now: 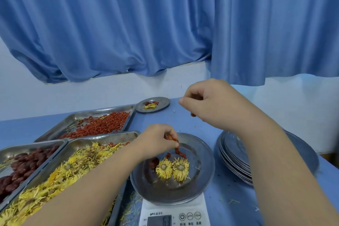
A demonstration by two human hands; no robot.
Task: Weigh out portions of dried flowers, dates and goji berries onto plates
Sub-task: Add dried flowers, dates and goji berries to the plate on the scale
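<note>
A round metal plate (200,181) sits on a white digital scale (176,214). On it lie two yellow dried flowers (172,169), a dark red date (153,162) and a few goji berries (180,154). My left hand (156,141) hovers over the plate's far edge and pinches goji berries. My right hand (211,102) is raised above the table to the right, fingers curled, with a reddish bit showing under it. Trays at left hold goji berries (102,123), dried flowers (60,170) and dates (23,167).
A filled small plate (161,103) stands at the back by the wall. A stack of metal plates (236,159) lies at the right under my right forearm. Blue curtains hang behind the blue table (229,198). Loose petals are scattered near the scale.
</note>
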